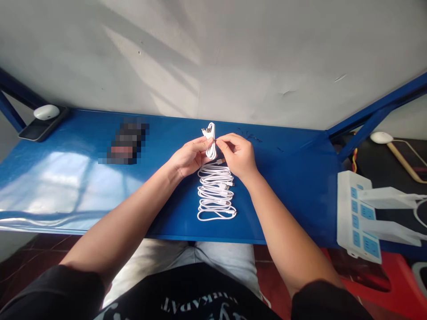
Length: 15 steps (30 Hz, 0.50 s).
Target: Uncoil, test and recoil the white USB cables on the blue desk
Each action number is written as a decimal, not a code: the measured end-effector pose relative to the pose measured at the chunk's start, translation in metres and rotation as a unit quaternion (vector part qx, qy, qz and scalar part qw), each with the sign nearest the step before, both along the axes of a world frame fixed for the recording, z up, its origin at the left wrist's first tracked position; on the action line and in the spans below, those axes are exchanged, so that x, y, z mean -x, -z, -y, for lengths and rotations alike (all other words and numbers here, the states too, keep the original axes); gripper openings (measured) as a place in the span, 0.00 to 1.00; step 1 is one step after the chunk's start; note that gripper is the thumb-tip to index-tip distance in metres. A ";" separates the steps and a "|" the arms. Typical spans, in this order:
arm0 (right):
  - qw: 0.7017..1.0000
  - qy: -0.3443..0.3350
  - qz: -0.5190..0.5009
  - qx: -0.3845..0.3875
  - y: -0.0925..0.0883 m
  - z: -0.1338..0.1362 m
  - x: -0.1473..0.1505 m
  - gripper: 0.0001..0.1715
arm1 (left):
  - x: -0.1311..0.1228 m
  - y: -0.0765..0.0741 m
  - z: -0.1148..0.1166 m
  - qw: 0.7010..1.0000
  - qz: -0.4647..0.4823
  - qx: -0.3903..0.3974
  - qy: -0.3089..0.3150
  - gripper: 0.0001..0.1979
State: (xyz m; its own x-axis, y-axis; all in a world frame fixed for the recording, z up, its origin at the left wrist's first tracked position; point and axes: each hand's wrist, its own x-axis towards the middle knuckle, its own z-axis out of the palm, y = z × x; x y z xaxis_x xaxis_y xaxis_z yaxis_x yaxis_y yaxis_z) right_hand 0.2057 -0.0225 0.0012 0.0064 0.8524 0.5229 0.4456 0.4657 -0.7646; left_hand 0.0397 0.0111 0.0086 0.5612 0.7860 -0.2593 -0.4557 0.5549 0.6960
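My left hand [190,156] and my right hand [237,154] meet above the blue table, their fingertips pinching a small coil of white USB cable [211,141] with its metal plug end at the top. Directly below my hands, a loose stack of white cable loops [216,191] lies flat on the tabletop [267,146]. Several connectors show among those loops. One strand seems to run from the stack up towards my hands, but the hands hide where it goes.
A white power strip [355,218] with blue panels and plugged-in white adapters sits at the table's right end. A dark tray [42,129] with a white round object stands at the far left, near a pixelated dark patch [125,141]. A grey wall rises behind the table.
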 end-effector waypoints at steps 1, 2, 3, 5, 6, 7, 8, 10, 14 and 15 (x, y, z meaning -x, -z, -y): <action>1.000 0.004 0.018 -0.015 -0.002 0.001 0.001 0.12 | -0.001 0.000 0.000 1.000 -0.008 -0.001 -0.017 0.04; 0.999 0.011 0.037 -0.027 -0.004 0.003 0.002 0.12 | -0.001 0.000 0.001 0.999 -0.019 -0.005 -0.033 0.04; 0.998 0.019 0.058 -0.034 -0.006 0.004 0.003 0.12 | -0.001 0.000 0.001 0.998 -0.032 -0.014 -0.049 0.04; 0.995 0.035 0.092 -0.032 -0.010 0.006 0.006 0.12 | -0.003 0.001 0.003 0.995 -0.057 -0.037 -0.075 0.07; 0.993 0.043 0.104 -0.023 -0.011 0.007 0.006 0.12 | -0.003 0.001 0.005 0.993 -0.068 -0.050 -0.085 0.08; 0.993 0.048 0.112 -0.012 -0.013 0.008 0.007 0.12 | -0.004 0.002 0.006 0.990 -0.079 -0.062 -0.095 0.09; 0.992 0.051 0.115 0.001 -0.014 0.008 0.008 0.12 | -0.005 0.002 0.007 0.988 -0.089 -0.074 -0.104 0.10; 0.992 0.051 0.116 0.023 -0.015 0.010 0.009 0.11 | -0.008 0.004 0.009 0.981 -0.109 -0.101 -0.125 0.11; 0.992 0.055 0.094 0.065 -0.015 0.015 0.015 0.14 | -0.012 0.009 0.011 0.951 -0.168 -0.191 -0.177 0.10; 0.992 0.058 0.077 0.080 -0.014 0.016 0.016 0.14 | -0.012 0.010 0.011 0.939 -0.188 -0.217 -0.188 0.10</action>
State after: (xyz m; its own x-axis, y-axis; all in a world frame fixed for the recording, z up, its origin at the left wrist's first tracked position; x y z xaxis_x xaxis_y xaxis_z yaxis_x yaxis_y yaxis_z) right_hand 0.1894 -0.0385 0.0155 0.0396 0.9230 0.3827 0.6068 0.2821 -0.7431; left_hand 0.0521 0.0004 -0.0014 0.1547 0.9879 0.0069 -0.2392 0.0307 0.9705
